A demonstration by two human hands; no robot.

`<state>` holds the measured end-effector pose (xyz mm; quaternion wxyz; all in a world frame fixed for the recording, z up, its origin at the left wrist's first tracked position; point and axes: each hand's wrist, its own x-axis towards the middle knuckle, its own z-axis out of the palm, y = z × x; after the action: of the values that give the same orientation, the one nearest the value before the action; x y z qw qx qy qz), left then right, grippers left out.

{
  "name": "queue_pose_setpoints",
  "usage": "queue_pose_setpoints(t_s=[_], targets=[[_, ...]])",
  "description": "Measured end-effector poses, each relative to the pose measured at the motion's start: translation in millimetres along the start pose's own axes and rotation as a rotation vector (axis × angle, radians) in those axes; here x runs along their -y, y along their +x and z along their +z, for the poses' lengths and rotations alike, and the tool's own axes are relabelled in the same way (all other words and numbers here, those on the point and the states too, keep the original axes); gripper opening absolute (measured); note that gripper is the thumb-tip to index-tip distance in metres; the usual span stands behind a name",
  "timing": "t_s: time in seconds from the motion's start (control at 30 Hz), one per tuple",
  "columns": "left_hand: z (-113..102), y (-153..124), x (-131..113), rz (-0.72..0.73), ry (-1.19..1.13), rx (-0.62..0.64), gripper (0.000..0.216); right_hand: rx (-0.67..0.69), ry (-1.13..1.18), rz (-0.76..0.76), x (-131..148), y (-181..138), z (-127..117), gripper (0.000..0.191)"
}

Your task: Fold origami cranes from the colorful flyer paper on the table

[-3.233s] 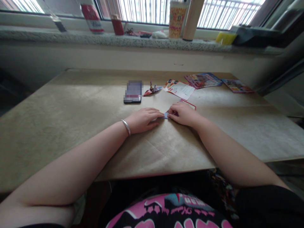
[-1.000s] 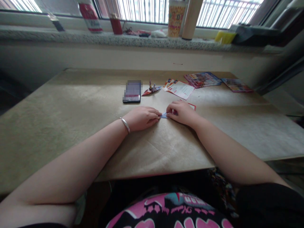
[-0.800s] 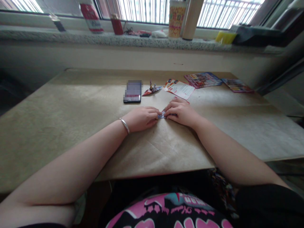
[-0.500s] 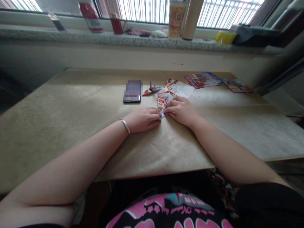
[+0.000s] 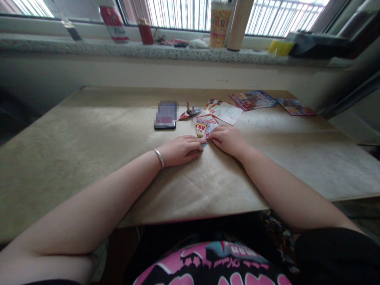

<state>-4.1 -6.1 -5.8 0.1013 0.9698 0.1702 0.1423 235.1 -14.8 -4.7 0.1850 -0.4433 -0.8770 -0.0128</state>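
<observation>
A folded piece of printed paper (image 5: 202, 129), with red and yellow print, lies on the table between my hands. My left hand (image 5: 184, 149), a silver bangle at its wrist, rests on the tabletop with its fingertips on the paper's near tip. From the right, my right hand (image 5: 227, 139) pinches the paper's right edge between thumb and fingers. Just beyond the paper sits a folded paper crane (image 5: 190, 113). A white and red printed sheet (image 5: 227, 112) lies flat behind my right hand.
A tablet or phone (image 5: 165, 115) with a blurred screen lies left of the crane. Printed leaflets (image 5: 253, 99) are stacked at the back right, with more leaflets (image 5: 295, 107) beside them. On the windowsill stand a patterned cup (image 5: 219, 25), a red container (image 5: 145, 32) and a yellow object (image 5: 281, 47).
My right hand has shifted slightly down and toward the right, so more of the paper's upper part shows. My left hand has edged slightly right on the paper's near tip.
</observation>
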Motion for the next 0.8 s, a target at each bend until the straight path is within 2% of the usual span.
queue_pose_setpoints(t_s=[0.2, 0.47, 0.8], targets=[[-0.1, 3.0, -3.0, -0.056, 0.033, -0.003, 0.032, -0.001, 0.050, 0.007, -3.7, 0.5, 3.8, 0.023], [5.8, 2.2, -6.1, -0.007, 0.074, -0.014, 0.039, -0.023, 0.142, 0.044, -4.9, 0.9, 6.2, 0.019], [5.0, 1.4, 1.2, 0.034, -0.002, -0.006, 0.026, -0.049, 0.153, 0.150, -1.7, 1.1, 7.1, 0.017]])
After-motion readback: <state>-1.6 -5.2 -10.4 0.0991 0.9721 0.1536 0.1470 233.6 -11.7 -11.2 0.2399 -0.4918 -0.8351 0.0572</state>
